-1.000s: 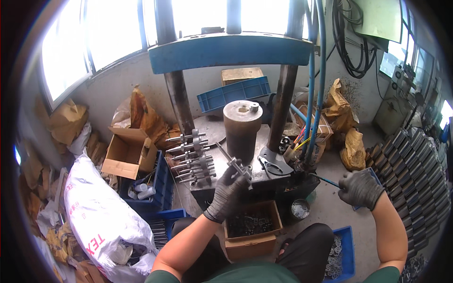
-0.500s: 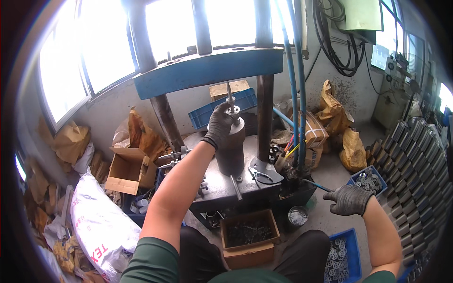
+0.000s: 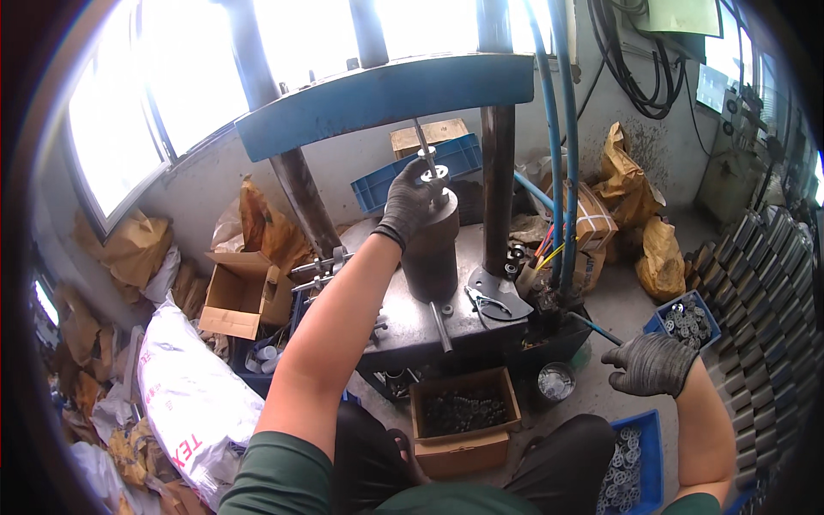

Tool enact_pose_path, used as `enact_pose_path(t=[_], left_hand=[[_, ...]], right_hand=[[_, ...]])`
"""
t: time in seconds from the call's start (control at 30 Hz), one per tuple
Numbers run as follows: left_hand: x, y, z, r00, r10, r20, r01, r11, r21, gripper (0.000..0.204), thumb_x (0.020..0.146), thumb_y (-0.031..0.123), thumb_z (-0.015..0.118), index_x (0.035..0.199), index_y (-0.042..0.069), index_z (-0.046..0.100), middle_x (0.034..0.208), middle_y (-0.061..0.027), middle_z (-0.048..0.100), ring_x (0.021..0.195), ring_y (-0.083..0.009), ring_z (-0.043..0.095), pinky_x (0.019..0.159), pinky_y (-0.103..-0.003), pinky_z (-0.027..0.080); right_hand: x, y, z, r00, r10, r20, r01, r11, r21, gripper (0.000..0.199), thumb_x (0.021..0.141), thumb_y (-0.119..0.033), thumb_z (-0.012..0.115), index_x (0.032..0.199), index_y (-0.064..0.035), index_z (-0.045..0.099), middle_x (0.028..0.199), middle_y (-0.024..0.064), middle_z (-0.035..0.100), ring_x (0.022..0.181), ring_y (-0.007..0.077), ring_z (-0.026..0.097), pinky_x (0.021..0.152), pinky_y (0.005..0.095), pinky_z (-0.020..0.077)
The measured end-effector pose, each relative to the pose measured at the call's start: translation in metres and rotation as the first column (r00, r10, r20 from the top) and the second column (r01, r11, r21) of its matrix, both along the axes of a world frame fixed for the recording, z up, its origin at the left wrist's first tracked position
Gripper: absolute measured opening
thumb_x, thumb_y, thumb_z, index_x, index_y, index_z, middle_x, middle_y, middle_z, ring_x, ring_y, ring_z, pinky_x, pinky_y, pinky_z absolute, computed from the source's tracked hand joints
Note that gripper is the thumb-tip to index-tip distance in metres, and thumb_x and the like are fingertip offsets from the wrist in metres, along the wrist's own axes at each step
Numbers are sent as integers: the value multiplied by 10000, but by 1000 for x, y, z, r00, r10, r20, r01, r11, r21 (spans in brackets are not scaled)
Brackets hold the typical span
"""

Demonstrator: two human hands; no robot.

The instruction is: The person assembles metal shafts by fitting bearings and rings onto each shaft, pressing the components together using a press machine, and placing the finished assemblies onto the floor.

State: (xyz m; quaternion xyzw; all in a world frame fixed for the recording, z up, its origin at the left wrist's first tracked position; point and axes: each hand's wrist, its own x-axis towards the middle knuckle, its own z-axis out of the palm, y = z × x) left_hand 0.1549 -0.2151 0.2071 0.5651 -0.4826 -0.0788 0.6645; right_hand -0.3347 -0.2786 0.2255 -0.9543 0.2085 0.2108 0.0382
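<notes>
My left hand (image 3: 410, 204), in a dark grey glove, is closed around the lower part of a thin metal shaft (image 3: 421, 137). A pale spoked disc (image 3: 435, 172) sits on the shaft beside my fingertips. The shaft stands nearly upright over a thick dark steel cylinder (image 3: 431, 262), its tip at the lower edge of the blue press beam (image 3: 386, 99). My right hand (image 3: 654, 365), gloved too, is closed at the end of a thin blue lever (image 3: 594, 328); the palm side is hidden.
Pliers (image 3: 487, 302) and a short rod (image 3: 441, 328) lie on the press table (image 3: 390, 296). Below stands a carton (image 3: 463, 451) of dark small parts. Blue bins (image 3: 659, 455) of spoked discs are at right, near stacked metal tubes (image 3: 764, 300). A white sack (image 3: 189, 395) leans at left.
The whole view has shifted, so the press appears higher and farther right. My left hand stays at the shaft and my right hand stays at the lever.
</notes>
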Motion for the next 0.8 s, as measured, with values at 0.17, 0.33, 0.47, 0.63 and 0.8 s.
enact_pose_path(t=[0.17,0.33,0.47,0.63,0.8], left_hand=[[2,-2,-1,979,-100,-179,100,995,-7,561,872,80,813,1386,102,590,1080,-33,687,968,-103,670,821,-270,570],[-1,-3,10,946,183,267,-244,945,217,477,887,104,834,1307,49,614,1080,-63,710,949,-118,657,796,-274,569],[-21,-3,25,961,197,194,-240,941,237,489,871,146,853,1285,35,619,1071,-73,718,928,-129,661,814,-273,553],[13,-5,-2,982,129,138,-127,992,-20,462,893,203,828,1272,25,633,1001,-82,718,886,-150,671,813,-290,554],[-12,-5,4,895,264,360,-297,954,41,490,887,218,828,1299,47,626,841,-38,690,738,-97,647,686,-274,544]], right_hand=[[-1,3,5,1000,-1,-22,1,1000,-3,501,894,-360,599,1297,-74,678,1051,228,741,993,396,715,928,495,555],[2,6,6,1000,8,-21,-8,1000,-6,493,885,-345,599,1278,-61,688,1050,231,740,993,397,714,921,490,560],[-5,0,0,1000,4,25,-5,1000,15,490,880,-339,598,1269,-58,694,1053,231,739,992,397,714,923,490,559],[-5,0,-5,993,50,111,-47,998,-32,464,872,-365,592,1244,-118,716,980,205,743,925,380,721,872,499,572],[-4,9,4,998,3,59,-1,999,-41,451,874,-338,597,1235,-96,714,996,199,747,932,376,723,866,488,577]])
